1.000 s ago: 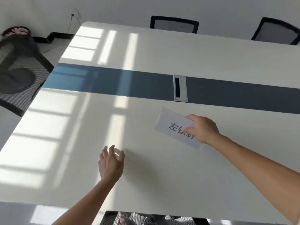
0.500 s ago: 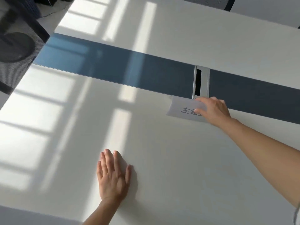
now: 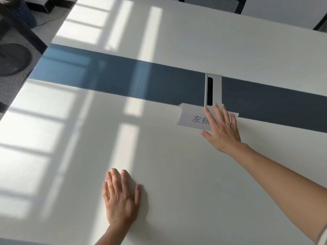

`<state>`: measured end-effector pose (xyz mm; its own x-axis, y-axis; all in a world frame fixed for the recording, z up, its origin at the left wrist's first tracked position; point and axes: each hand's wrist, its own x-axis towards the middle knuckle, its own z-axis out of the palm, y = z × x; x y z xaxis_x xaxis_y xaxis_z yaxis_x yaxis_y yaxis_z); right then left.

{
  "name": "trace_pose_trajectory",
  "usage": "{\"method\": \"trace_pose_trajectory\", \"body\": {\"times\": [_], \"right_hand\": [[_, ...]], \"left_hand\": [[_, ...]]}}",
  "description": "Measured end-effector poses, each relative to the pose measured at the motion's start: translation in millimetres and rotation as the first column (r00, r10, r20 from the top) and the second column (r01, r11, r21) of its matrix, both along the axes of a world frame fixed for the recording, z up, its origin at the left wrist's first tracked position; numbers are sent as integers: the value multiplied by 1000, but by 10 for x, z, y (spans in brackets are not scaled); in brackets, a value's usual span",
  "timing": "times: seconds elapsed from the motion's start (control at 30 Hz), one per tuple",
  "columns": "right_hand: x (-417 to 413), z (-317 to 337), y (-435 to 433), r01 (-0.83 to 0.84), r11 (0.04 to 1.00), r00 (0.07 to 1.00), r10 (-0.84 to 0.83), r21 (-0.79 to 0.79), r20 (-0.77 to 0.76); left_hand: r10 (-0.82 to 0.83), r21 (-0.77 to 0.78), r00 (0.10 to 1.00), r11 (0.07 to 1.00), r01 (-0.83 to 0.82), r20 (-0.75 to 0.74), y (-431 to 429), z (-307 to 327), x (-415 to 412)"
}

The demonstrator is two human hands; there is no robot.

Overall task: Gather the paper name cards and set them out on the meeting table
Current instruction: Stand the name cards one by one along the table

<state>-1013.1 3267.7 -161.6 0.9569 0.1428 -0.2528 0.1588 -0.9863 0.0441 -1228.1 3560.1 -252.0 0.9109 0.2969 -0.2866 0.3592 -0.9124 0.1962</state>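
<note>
Head view. A white rectangular meeting bench [image 3: 177,165] fills the field, crossed from left to right by a dark blue-grey inlaid band [image 3: 123,78]. A silver rectangular cable port with a black slot [image 3: 216,89] is set in the band right of centre. Bright window-shaped patches of sunlight fall on the left half of the bench.

A folded white paper name card with black printed characters [image 3: 191,117] stands on the bench at the near edge of the band, just in front of the cable port. Its printed face slopes toward the viewer, and its far fold lies along the band.

The right hand [image 3: 223,129] reaches in from the right, palm down, and covers the right part of the name card. Its fingers [image 3: 208,115] are straight and spread wide, holding nothing. Whether they press on the paper or only lie above it cannot be told.

The left hand [image 3: 122,200] lies flat, palm down, on the near bench, well apart from the card. Its fingers [image 3: 115,181] are straight, close together and empty.

A dark mesh-backed office chair [image 3: 212,2] stands at the far side, and a black mesh chair [image 3: 14,55] stands at the left end.
</note>
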Motion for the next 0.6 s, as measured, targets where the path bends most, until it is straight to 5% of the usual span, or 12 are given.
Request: {"method": "trace_pose_trajectory", "body": {"times": [0.23,0.4,0.6], "right_hand": [[9,45,6,7,1000,1000,-6,16,-24],[-256,313,86,59,972,997,-68,226,32],[-1248,664,36,357,729,934,-262,584,-244]], "left_hand": [[-15,0,1000,1000,15,22,15,-15,-12],[-29,-36,1000,999,29,5,30,19,-28],[-104,-248,990,966,76,-99,413,390,14]]}}
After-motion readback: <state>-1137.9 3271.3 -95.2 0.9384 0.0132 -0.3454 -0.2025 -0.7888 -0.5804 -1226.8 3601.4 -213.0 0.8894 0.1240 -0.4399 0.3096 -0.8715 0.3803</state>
